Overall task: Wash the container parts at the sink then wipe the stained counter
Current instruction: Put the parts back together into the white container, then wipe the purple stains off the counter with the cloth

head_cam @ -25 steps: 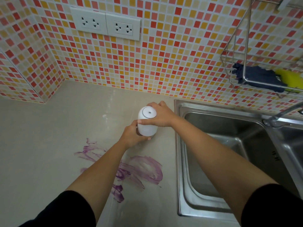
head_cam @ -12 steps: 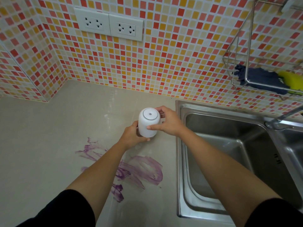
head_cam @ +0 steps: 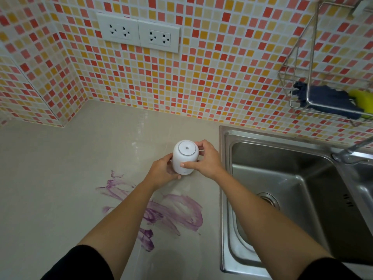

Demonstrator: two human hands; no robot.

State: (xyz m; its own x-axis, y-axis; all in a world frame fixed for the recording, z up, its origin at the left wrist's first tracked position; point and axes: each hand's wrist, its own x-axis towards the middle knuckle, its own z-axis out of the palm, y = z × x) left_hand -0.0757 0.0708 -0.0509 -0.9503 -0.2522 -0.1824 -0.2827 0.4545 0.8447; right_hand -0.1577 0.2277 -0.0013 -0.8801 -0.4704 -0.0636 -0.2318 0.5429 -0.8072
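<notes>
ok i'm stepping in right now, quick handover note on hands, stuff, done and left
Left hand: shut on the white container, low on its side.
Right hand: shut on its upper part.
Container: upright, in one piece, over the counter left of the sink.
Purple stain: unwiped, nearer you.
Cloth and sponge: in the wall rack.
Done: nothing visible. Left: separate parts, wash, wipe.
</notes>
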